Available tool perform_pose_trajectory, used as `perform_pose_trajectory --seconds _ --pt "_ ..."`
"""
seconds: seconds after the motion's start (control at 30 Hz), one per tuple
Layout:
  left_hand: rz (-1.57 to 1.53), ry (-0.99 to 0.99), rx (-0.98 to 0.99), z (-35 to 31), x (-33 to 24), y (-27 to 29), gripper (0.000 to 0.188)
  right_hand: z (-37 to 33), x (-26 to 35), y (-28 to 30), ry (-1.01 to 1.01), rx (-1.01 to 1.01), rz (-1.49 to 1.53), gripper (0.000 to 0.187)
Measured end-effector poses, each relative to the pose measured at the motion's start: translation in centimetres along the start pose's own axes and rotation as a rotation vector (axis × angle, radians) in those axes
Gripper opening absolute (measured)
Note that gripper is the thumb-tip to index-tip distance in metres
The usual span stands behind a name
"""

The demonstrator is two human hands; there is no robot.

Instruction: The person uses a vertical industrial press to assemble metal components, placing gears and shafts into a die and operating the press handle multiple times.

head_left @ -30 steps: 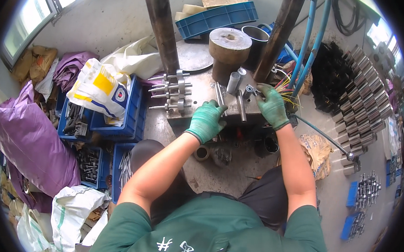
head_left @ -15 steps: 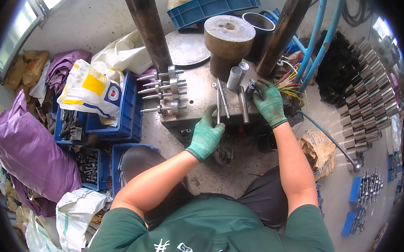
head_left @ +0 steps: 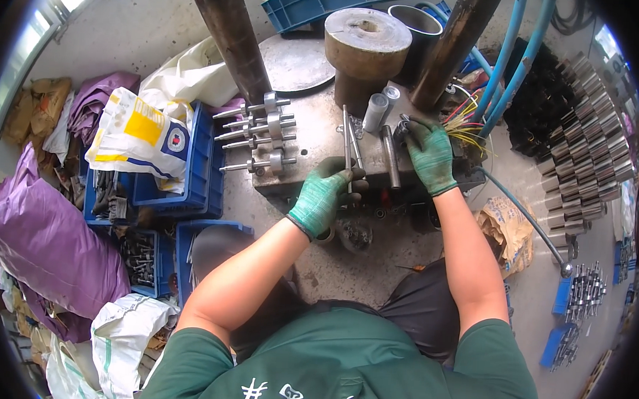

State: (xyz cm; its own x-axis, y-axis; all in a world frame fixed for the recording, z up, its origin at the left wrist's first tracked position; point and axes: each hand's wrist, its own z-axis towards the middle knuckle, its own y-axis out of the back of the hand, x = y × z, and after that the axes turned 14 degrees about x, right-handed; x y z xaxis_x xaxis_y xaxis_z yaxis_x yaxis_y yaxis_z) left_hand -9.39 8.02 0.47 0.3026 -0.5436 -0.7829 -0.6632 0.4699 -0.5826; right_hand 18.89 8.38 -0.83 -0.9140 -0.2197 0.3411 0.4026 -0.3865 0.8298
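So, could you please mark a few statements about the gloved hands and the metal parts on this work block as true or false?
1. Both hands wear green gloves. True: left hand, right hand.
2. The left hand grips a thin metal rod. True.
3. The right hand rests on the purple sack. False: it is at the metal block, by the coloured wires.
4. The crates are red. False: the crates are blue.

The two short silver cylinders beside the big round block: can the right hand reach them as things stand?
Probably yes. The right hand rests on the metal plate just right of the silver cylinders, and only one metal rod lies between, flat and low.
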Motion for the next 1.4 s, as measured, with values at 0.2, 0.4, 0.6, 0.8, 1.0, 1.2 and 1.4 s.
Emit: perform_pose_trajectory --seconds 0.2,0.4,0.6,0.8,1.0,1.2,1.4 --pt "0.09 0.09 0.154 -2.0 0.9 -1.5 0.045 -0.3 3.5 0.8 -0.226 -0.209 0.907 0.03" --pt "0.271 0.231 0.283 -2.0 2.3 -2.3 0.044 -1.8 8.5 3.5 -0.467 -0.005 1.478 0.037" --pt "0.254 0.207 0.311 -1.8 3.0 -2.6 0.045 -2.6 7.8 4.5 -0.47 0.083 1.387 0.031" --pt "0.253 0.211 0.33 -1.8 2.8 -2.9 0.046 -3.4 8.0 5.0 -0.419 0.153 1.279 0.029" --pt "0.257 0.175 0.357 -2.0 2.7 -3.1 0.045 -3.6 9.2 5.2 -0.394 -0.023 1.393 0.033" --pt "0.332 0.148 0.337 -2.4 2.6 -3.5 0.043 -4.1 9.5 5.9 -0.517 0.197 1.654 0.046" --pt "0.349 0.069 0.344 -2.3 3.1 -3.5 0.041 -4.3 10.4 6.2 -0.512 0.163 1.679 0.048"
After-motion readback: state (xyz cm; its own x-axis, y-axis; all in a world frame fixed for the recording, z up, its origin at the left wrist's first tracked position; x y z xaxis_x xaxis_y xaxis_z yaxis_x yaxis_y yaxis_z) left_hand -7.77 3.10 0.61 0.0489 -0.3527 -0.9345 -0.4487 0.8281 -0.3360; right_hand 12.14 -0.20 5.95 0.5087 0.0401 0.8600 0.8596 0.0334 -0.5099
